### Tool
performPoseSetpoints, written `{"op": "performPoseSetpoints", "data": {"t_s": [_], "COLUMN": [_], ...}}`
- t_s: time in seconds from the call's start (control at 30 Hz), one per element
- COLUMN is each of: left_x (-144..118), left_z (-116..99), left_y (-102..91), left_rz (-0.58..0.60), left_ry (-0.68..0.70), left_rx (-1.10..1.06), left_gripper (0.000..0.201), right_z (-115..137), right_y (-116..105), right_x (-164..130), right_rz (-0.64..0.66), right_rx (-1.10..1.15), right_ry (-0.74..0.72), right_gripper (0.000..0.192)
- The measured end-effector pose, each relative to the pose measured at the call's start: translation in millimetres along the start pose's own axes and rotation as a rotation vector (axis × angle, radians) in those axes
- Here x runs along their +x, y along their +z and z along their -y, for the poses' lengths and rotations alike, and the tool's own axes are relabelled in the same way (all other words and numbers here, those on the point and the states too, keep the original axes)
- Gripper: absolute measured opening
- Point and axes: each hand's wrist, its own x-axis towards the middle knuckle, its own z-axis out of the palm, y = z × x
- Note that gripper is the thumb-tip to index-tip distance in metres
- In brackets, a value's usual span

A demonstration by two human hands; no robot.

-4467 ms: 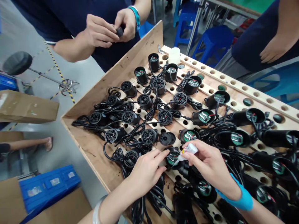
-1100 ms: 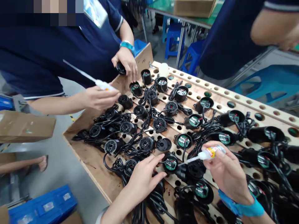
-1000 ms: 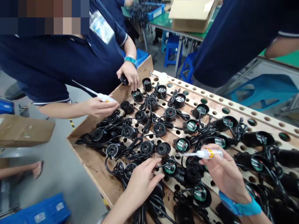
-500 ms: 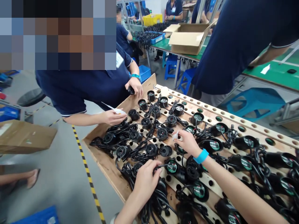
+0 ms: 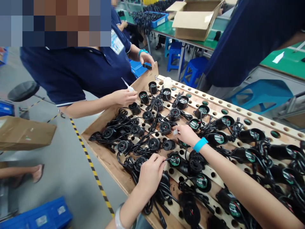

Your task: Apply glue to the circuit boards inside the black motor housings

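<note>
My left hand (image 5: 151,171) is closed, its thumb and fingers pinching a thin black cable (image 5: 167,158). That cable runs to a round black housing with a green circuit board (image 5: 175,159) just right of the fingertips. My right hand (image 5: 187,135) is closed on a small translucent white piece (image 5: 175,131), whose exact kind I cannot make out. It is above the rows, beside a black grille-topped unit (image 5: 165,128). A capped black unit (image 5: 168,145) lies between my hands. Coiled black cables (image 5: 164,187) lie under my left wrist.
The wooden tray (image 5: 114,171) has drilled strips (image 5: 214,113) with several black units. Across it a co-worker's hand (image 5: 126,96) holds a white nozzled tube (image 5: 130,88); their other hand (image 5: 146,58) holds a black part. A cardboard box (image 5: 190,30) and blue stools (image 5: 195,68) stand behind.
The view has shifted slightly. My hands keep their grips, the right a little further left. The co-worker's tube hand has moved up and right, and their other hand has moved toward the tray's corner.
</note>
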Motion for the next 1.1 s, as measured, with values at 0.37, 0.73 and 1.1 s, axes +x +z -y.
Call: {"op": "performPoseSetpoints", "data": {"t_s": [0.37,0.73,1.1], "left_x": [1,5,4], "left_z": [-4,-18,-3], "left_y": [-1.0,-0.4,5.4], "left_rz": [0.177,0.257,-0.061], "left_ry": [0.197,0.138,0.205], "left_rx": [0.424,0.386,0.169], "left_gripper": [0.029,0.019,0.018], "right_z": [-4,13,-12], "right_y": [-9,21,19], "right_x": [-118,-148,-151], "right_rz": [-0.302,-0.099,-0.141], "right_rx": [0.105,-0.152,-0.205], "right_ry": [-0.048,-0.081,-0.084], "right_gripper": [0.016,0.026,0.031]}}
